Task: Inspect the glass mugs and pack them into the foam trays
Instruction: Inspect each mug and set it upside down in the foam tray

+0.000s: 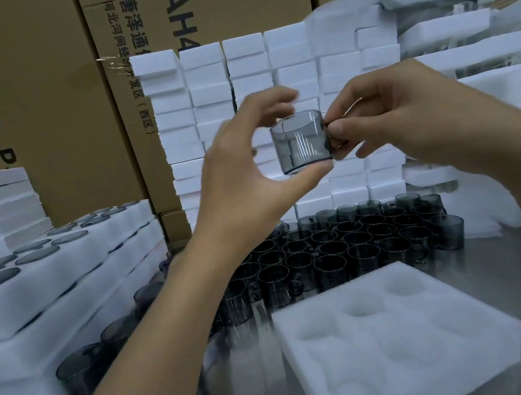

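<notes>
I hold the mug point(299, 141) high against the white foam stack point(264, 67), likely so flaws show, left hand point(247, 171) with thumb under its base and fingers curled over the rim, right hand point(387, 112) pinching the handle at 3 o'clock, the tray point(399, 340) waiting at 5 o'clock.

I count two hands, left hand point(247, 171) and right hand point(387, 112); one raised smoked-glass mug point(300, 143); one empty foam tray point(451, 337) near the front edge of the bench point(505, 253); several dozen loose mugs point(330, 247) mid-bench, exact number unreadable; at least three cardboard cartons point(23, 82) behind.
</notes>
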The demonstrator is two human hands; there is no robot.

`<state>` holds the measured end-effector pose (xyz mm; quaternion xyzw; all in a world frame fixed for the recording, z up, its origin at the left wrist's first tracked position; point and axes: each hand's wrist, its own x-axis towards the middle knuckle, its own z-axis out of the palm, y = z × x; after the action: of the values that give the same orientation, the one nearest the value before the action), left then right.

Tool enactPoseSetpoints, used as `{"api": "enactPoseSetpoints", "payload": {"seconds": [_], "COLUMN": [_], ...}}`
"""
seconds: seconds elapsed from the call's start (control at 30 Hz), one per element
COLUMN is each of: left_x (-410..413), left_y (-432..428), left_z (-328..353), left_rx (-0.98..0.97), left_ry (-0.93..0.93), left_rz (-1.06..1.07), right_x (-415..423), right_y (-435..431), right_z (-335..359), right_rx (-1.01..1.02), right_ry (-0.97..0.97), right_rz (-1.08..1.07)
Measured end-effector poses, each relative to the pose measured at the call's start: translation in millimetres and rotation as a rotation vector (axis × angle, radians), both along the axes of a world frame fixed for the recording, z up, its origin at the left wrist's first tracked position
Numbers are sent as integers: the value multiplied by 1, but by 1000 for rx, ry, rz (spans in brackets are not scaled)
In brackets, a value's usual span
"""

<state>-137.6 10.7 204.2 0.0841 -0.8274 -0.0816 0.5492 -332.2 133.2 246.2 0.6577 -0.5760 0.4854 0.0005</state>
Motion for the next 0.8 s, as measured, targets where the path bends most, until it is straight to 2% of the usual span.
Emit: {"api": "enactPoseSetpoints", "payload": {"seconds": [0.07,0.13,0.23,0.37,0.57,0.63,0.73,0.8], "left_x": [-6,-10,-14,-19,-30,-28,-9,3], "left_y": [-1,-9,-14,-14,5,20,43,45], "left_z": [-6,-15,-25,-35,-60,-85,-122,-128], "left_rx": [454,628,602,612,619,580,416,418], "left_ry": [-37,-88,-107,-129,-241,-364,-701,-742], "left_rz": [-224,-309,-270,-275,-194,-125,58,94], "right_x": [-6,-12,-17,-21,-30,-39,-47,-47], "right_y": [-1,-5,-10,-9,-10,-4,6,11], "right_z": [-2,-8,-14,-22,-60,-79,-109,-130], "right_rx": [22,78,209,385,284,266,250,203], "right_ry": [-73,-70,-32,-108,-155,-120,-119,-191], "right_rz": [47,50,22,132,12,-95,-167,-139]}}
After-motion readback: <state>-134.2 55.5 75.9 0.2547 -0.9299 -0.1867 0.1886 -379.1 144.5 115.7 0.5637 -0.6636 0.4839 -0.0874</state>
